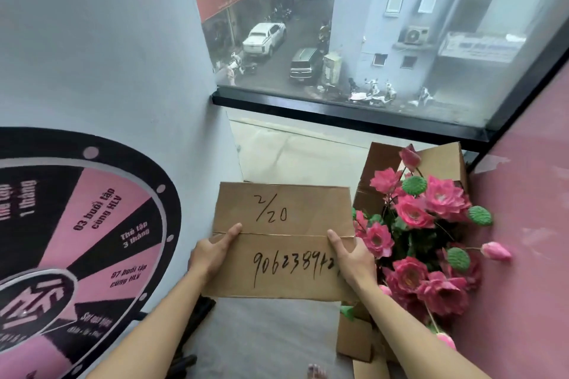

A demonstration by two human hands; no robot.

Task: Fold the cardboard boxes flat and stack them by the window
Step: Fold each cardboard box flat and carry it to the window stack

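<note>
both hands – left hand; right hand – grip flattened box; undersides hidden

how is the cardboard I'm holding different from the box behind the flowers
The held cardboard is flattened; the box behind the flowers looks not yet folded flat. The held cardboard bears handwritten "2/20" and a long number; no writing shows on the box. The left hand and right hand grip the held piece by its sides, while the box is untouched, half hidden by pink flowers. Both are plain brown cardboard.
</note>
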